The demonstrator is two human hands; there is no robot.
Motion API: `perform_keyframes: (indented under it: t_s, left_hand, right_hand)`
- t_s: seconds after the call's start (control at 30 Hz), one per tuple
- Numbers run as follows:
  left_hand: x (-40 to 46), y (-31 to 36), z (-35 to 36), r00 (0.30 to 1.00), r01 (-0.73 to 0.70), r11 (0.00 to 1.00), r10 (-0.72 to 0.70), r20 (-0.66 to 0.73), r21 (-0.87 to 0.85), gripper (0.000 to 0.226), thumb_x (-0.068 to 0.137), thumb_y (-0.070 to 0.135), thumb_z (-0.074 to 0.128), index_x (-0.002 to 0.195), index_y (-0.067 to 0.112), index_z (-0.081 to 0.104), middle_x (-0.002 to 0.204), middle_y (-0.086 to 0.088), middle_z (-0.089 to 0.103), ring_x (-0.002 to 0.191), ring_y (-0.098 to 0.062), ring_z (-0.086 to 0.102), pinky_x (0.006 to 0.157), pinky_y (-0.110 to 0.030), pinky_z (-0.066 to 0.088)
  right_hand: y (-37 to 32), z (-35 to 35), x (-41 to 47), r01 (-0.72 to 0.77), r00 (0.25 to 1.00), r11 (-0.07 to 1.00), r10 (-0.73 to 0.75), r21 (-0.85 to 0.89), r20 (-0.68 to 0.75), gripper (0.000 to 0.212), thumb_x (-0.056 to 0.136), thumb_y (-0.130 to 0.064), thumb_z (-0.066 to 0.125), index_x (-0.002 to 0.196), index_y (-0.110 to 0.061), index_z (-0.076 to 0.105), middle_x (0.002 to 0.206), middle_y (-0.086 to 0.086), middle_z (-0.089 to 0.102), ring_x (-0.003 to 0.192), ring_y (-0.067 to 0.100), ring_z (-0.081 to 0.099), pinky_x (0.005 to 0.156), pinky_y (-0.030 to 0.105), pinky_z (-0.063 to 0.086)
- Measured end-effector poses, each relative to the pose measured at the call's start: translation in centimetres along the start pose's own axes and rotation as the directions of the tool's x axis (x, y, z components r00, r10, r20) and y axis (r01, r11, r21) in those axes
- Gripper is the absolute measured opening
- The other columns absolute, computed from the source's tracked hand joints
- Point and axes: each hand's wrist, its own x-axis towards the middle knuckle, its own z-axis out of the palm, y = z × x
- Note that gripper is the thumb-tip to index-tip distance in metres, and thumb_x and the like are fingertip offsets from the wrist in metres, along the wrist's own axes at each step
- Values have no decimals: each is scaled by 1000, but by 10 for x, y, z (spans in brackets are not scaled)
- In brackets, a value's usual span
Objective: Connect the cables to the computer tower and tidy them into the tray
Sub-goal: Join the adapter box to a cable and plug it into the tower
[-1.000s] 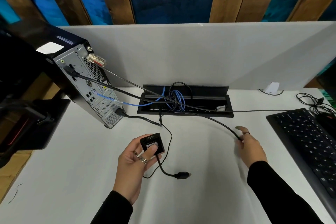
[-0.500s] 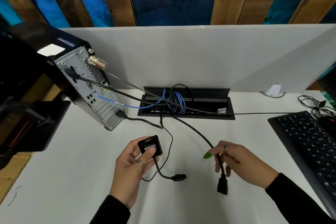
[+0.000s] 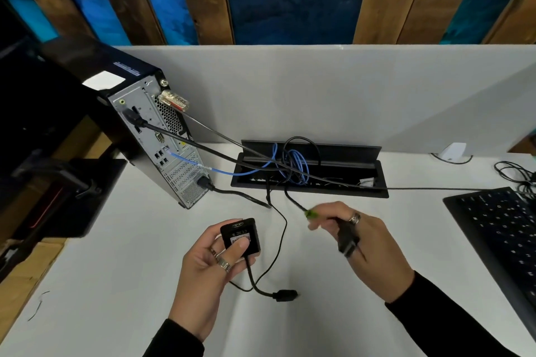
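Note:
The computer tower (image 3: 162, 142) stands at the left of the white desk, its rear panel facing me with black cables and a blue cable (image 3: 232, 172) plugged in. They run into the black recessed cable tray (image 3: 380, 193) by the divider. My left hand (image 3: 208, 275) grips a small black adapter box (image 3: 240, 236), thumb on its label; its short lead ends in a plug (image 3: 285, 295) lying on the desk. My right hand (image 3: 365, 249) holds the black plug (image 3: 346, 239) of a cable coming out of the tray, level with the adapter and to its right.
A black keyboard (image 3: 504, 238) lies at the right edge, with loose black cables (image 3: 514, 172) behind it. A white object (image 3: 451, 151) sits against the grey divider. Dark equipment (image 3: 49, 197) fills the space left of the desk.
My right hand gathered the cable from the desk, lifted its plug and carried it left toward the adapter. My left hand kept holding the adapter, nearly still.

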Motion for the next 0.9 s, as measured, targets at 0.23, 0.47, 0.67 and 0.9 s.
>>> perform_keyframes:
  t_s: [0.23, 0.47, 0.67, 0.9]
  left_hand:
    - [-7, 22, 7, 992, -97, 983, 84, 90, 153, 23, 71, 19, 78, 90, 30, 72, 77, -1, 70, 55, -16, 57, 59, -19, 52]
    - [-9, 37, 11, 973, -225, 942, 202, 115, 247, 25, 68, 23, 68, 88, 38, 71, 68, 3, 65, 51, -10, 54, 56, -13, 46]
    - [-8, 41, 8, 965, -260, 924, 236, 117, 280, 25, 63, 35, 72, 87, 42, 70, 68, 8, 65, 53, -9, 57, 59, -16, 49]
    - [-10, 43, 8, 968, -250, 930, 229, 105, 270, 27, 68, 20, 65, 84, 41, 71, 72, 7, 69, 55, -10, 59, 60, -12, 48]
  right_hand:
    - [-15, 13, 17, 4, 1000, 998, -2, 61, -26, 29, 86, -42, 34, 106, -63, 40, 67, -19, 62, 69, 8, 66, 71, 26, 52]
    - [-21, 19, 29, -142, 990, 978, 140, 151, 20, 23, 80, -53, 33, 88, -43, 52, 53, -11, 61, 60, 21, 65, 70, 33, 54]
    - [-23, 18, 31, -208, 978, 968, 207, 143, 20, 29, 78, -57, 34, 86, -36, 51, 51, -7, 59, 58, 26, 65, 70, 44, 54]
    - [-24, 16, 31, -208, 978, 970, 207, 124, 23, 42, 78, -54, 36, 85, -17, 54, 51, -6, 56, 55, 23, 65, 67, 34, 54]
